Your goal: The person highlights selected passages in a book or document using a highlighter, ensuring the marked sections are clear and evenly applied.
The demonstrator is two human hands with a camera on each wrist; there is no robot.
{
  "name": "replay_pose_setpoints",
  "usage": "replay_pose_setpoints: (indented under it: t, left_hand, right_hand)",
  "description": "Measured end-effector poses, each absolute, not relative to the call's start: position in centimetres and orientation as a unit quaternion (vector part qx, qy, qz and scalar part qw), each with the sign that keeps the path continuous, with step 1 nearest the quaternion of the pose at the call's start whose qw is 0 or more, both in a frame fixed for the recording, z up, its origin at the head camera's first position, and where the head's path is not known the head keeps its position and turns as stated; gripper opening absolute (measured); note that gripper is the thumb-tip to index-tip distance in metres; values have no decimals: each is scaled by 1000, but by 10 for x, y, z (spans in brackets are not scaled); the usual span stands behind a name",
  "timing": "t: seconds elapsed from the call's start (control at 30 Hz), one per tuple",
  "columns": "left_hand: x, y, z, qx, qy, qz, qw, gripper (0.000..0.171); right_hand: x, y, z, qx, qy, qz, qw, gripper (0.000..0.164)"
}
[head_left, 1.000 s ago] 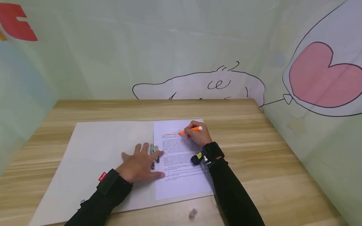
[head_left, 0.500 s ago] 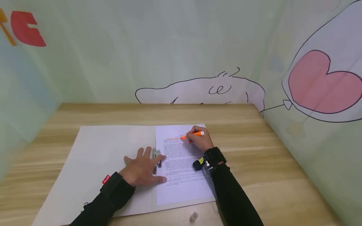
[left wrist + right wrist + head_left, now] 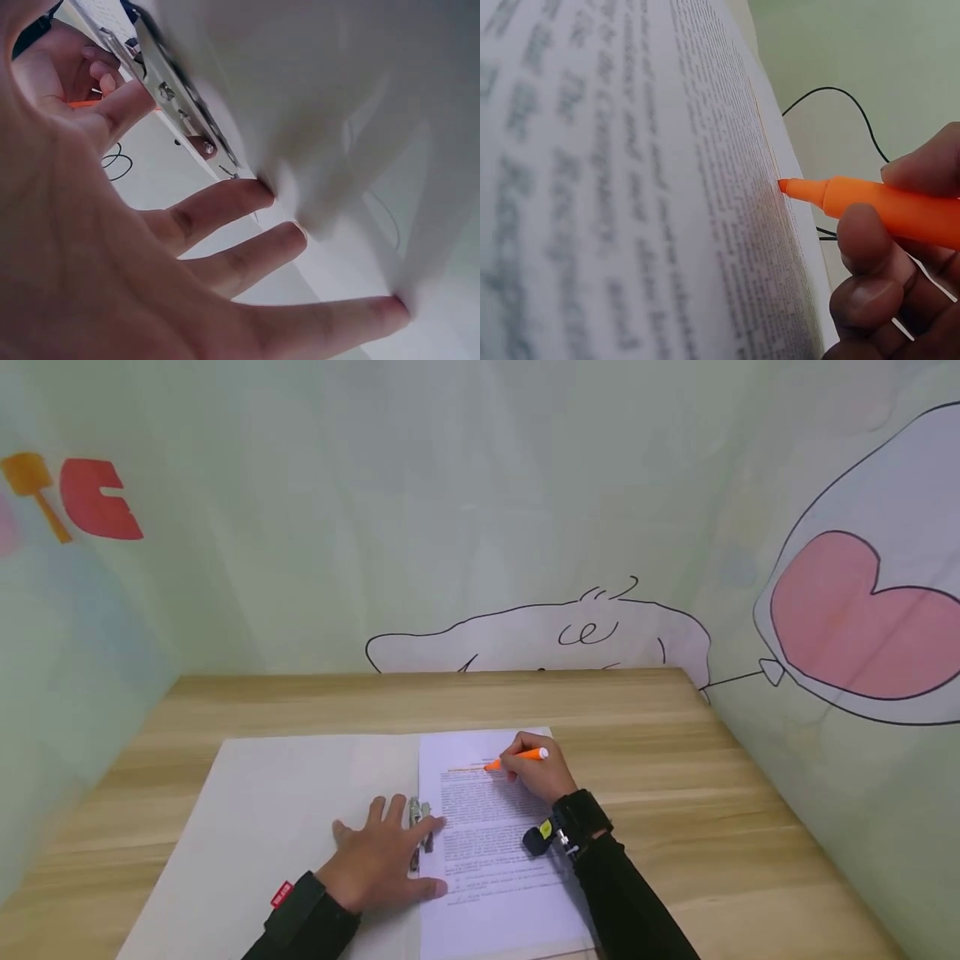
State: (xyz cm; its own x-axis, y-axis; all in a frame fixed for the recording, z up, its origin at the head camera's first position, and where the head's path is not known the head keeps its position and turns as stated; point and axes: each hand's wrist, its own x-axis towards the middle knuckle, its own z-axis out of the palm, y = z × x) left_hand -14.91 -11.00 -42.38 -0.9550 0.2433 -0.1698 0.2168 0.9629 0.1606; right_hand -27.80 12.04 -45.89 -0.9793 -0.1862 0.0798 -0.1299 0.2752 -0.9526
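Observation:
My right hand (image 3: 542, 770) pinches an orange highlighter (image 3: 900, 210) between thumb and fingers. Its tip touches a printed sheet (image 3: 487, 931) near the top, at the end of a thin orange line. The sheet lies on the right half of an opened white folder (image 3: 292, 810). My left hand (image 3: 382, 864) rests spread on the folder beside the metal clip (image 3: 415, 814) at the fold, one finger reaching across the clip and the thumb on the sheet's left margin. In the left wrist view, the fingertips (image 3: 289, 236) press on the folder's white surface.
The wooden table (image 3: 675, 860) extends around the folder, with bare wood behind it and to the right. Fabric walls with printed drawings (image 3: 525, 635) stand along the back and both sides. A black strap (image 3: 581, 814) with a small camera sits on the right wrist.
The head view has tilted up, so table and hands appear lower. A small pale cylinder by the folder's front edge has left the view. Against the sheet, both hands look nearly unmoved.

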Motion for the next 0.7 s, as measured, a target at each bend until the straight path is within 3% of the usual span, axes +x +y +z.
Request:
replay_pose_setpoints:
  t: [0.27,0.7]
  left_hand:
    - [-143,-113,-430,99,986,88,96,80]
    - [-151,-110,-427,115,985,83,94,81]
  right_hand:
    - [-277,115,-462,-106,796,-594,49,11]
    - [-277,121,-462,-85,784,-615,33,11]
